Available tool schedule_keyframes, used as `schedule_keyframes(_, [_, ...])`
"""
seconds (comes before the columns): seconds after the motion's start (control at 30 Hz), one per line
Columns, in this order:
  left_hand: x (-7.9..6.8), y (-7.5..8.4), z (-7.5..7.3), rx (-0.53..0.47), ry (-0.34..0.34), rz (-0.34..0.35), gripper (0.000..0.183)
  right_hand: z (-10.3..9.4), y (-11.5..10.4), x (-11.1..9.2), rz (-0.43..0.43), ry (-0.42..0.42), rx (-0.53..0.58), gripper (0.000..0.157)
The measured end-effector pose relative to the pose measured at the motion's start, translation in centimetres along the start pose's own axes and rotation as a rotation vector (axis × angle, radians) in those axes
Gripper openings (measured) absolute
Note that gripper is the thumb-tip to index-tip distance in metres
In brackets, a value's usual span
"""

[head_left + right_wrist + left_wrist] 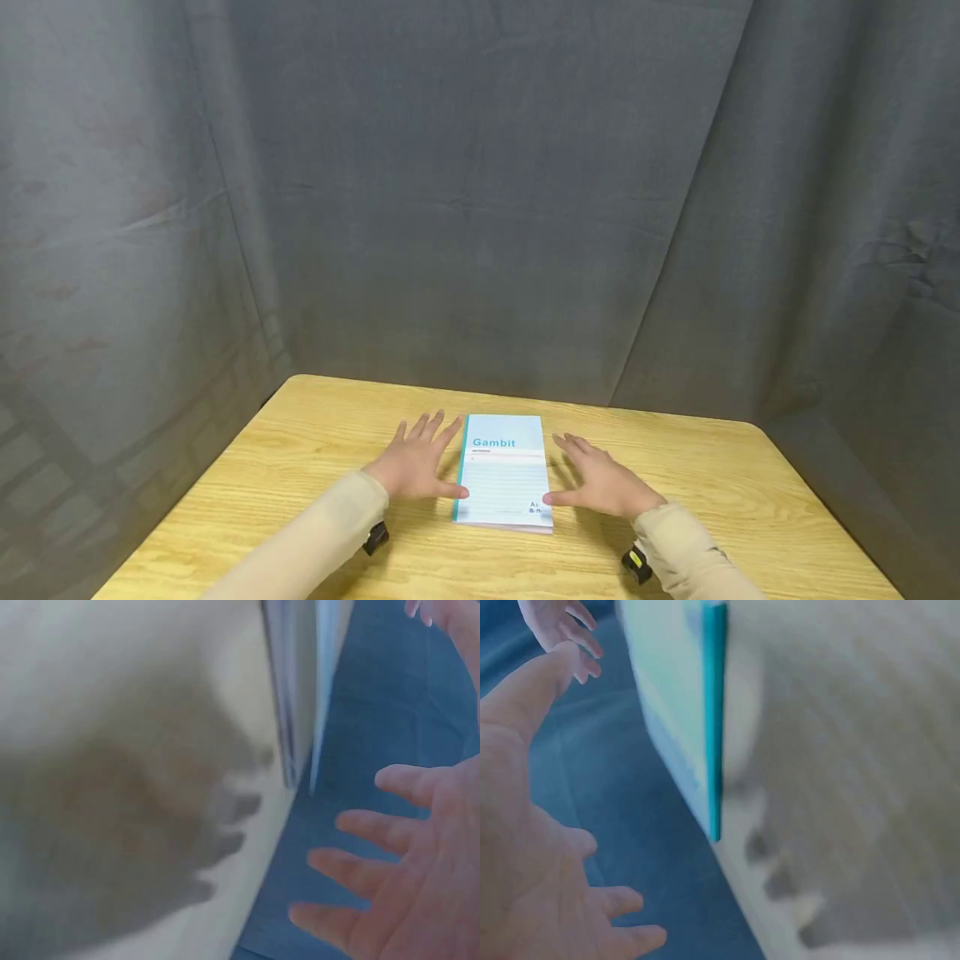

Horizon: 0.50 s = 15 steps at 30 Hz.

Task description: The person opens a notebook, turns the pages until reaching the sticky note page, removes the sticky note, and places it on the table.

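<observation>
A notebook point(502, 475) with a white, lined cover, the word "Gambit" on it and a teal spine lies on the wooden table point(337, 433). To its left, my left hand point(416, 465) has its fingers spread, the thumb over the spine side. My right hand point(603, 483) is at the right edge, fingers extended and thumb by the lower right corner. In the left wrist view the teal spine point(715, 727) stands apart from the left fingers. The right wrist view shows the cover edge point(324, 682) slightly lifted from the pages point(281, 690). Whether either thumb touches the cover cannot be told.
Grey cloth point(465, 208) hangs behind the table and on both sides. The table's far edge runs just beyond the notebook. A small dark device sits under each wrist, at the cuffs of the pale sleeves point(322, 529).
</observation>
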State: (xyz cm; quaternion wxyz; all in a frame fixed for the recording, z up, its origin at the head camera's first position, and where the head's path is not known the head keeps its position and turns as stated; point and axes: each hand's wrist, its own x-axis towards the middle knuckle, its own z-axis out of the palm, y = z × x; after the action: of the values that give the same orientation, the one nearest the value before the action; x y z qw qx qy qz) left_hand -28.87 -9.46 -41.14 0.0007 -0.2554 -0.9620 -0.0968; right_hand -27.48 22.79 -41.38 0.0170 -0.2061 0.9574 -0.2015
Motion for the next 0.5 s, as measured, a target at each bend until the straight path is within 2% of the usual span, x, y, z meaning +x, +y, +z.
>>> schedule_keyframes(0.2, [-0.8, 0.2, 1.1, 0.011, -0.120, 0.022, 0.108, 1.1, -0.2, -0.6, 0.036, -0.128, 0.074, 0.113])
schedule_keyframes(0.37, [-1.0, 0.4, 1.8, -0.006, -0.193, -0.017, 0.108, 1.4, -0.4, -0.9, 0.054, -0.195, 0.089, 0.116])
schedule_keyframes(0.5, [-1.1, 0.6, 1.9, -0.008, -0.243, -0.053, 0.105, 1.7, -0.3, -1.1, 0.059, -0.216, 0.094, 0.114])
